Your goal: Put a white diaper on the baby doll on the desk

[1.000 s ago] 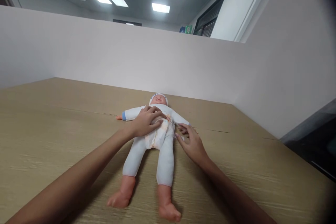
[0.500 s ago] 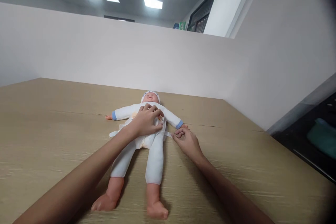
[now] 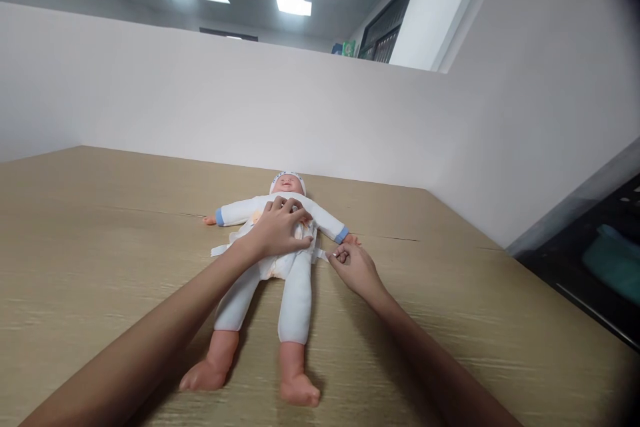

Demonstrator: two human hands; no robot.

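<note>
A baby doll (image 3: 295, 307) in a white suit with blue cuffs lies on its back, its feet toward me. Around its hips is a white diaper (image 3: 275, 268). My left hand (image 3: 281, 228) rests over the diaper's front at the belly, fingers bent and spread, thumb apart. Beside the doll's hip, my right hand (image 3: 354, 268) is closed in a pinch on the end of a white diaper tab (image 3: 321, 254), which is pulled out sideways. Another tab (image 3: 219, 250) sticks out on the left side. My left hand and forearm hide part of the diaper.
The doll lies on a wooden table (image 3: 125, 267) with a thin seam across it. A pale partition (image 3: 225, 100) rises behind the table and continues on the right. At the right edge stands a dark object (image 3: 590, 273) with something green on it.
The view has shifted slightly, and the doll's feet appear a little higher. Both hands keep nearly the same places, the right still pinching the tab.
</note>
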